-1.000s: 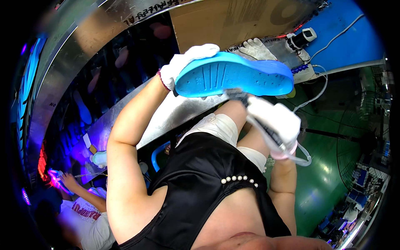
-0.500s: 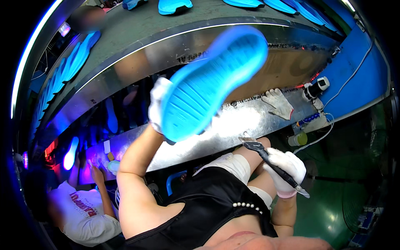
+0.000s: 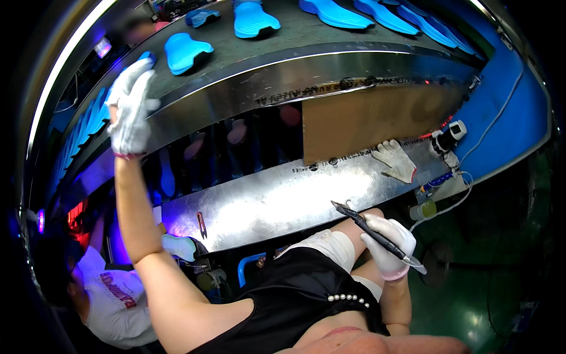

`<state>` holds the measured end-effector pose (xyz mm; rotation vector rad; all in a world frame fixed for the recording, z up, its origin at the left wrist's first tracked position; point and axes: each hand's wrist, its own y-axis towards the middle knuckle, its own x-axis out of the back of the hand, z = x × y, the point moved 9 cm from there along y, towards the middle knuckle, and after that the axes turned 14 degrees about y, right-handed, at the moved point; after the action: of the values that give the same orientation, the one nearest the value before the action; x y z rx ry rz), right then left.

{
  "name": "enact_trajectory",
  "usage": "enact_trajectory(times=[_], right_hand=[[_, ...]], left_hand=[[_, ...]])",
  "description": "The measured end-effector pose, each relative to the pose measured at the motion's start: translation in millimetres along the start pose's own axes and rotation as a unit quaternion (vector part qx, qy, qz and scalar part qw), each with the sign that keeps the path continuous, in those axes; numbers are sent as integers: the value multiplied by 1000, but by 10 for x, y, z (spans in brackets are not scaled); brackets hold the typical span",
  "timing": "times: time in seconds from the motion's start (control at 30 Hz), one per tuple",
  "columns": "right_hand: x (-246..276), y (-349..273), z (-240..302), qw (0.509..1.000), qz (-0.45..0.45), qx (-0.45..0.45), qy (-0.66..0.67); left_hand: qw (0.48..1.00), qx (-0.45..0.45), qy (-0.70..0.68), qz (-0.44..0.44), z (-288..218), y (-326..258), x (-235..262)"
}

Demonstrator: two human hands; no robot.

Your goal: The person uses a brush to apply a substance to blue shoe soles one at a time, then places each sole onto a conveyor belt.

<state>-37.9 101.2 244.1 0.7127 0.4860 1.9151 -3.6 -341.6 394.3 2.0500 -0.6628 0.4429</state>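
My left hand point(image 3: 132, 109), in a white knit glove, reaches up over the near edge of the conveyor belt, fingers stretched out and thumb apart. Its fingertips are beside a blue shoe sole point(image 3: 147, 57), whose contact with them I cannot make out. Another blue sole point(image 3: 184, 53) lies on the belt just right of that hand. Above my lap, my gloved right hand point(image 3: 389, 239) is closed round a slim black-handled tool point(image 3: 377, 235). The tool slants, with a dark narrow tip toward the metal bench and a pale flat end past my wrist.
Several blue soles point(image 3: 336, 15) line the belt point(image 3: 265, 50). On the metal bench point(image 3: 277, 197) lie small red-handled snips point(image 3: 202, 225) and a loose white glove point(image 3: 395, 160). A cardboard sheet point(image 3: 359, 121) stands behind. At left sits another person point(image 3: 112, 295).
My left hand has moved from above the bench up and left to the belt, and the sole it held is no longer over the bench. My right hand keeps the tool, slightly turned.
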Motion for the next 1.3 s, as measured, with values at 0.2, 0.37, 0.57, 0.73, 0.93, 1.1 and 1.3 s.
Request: enact_trajectory(times=[0.2,0.37,0.57,0.73,0.93,1.1,1.3], right_hand=[[-171,97,54,998,-5,4,58],[-85,15,-109,999,-44,3,27],[125,-277,-467,974,-185,-83,103],[95,-296,-570,965,-184,-153,104],[292,-371,-679,912,-330,-133,204],[260,-538,-983,854,-368,-219,297],[409,-600,-922,855,-383,-257,235]], left_hand=[[738,115,649,141,2014,496,989],[894,94,437,-39,1330,266,743],[935,-202,211,-200,180,-783,227],[960,-242,67,-125,-501,-1552,-601],[962,-264,-47,47,-589,-2198,-1360],[957,-223,-86,162,-260,-2740,-1943],[950,-213,-97,206,96,-3329,-2532]])
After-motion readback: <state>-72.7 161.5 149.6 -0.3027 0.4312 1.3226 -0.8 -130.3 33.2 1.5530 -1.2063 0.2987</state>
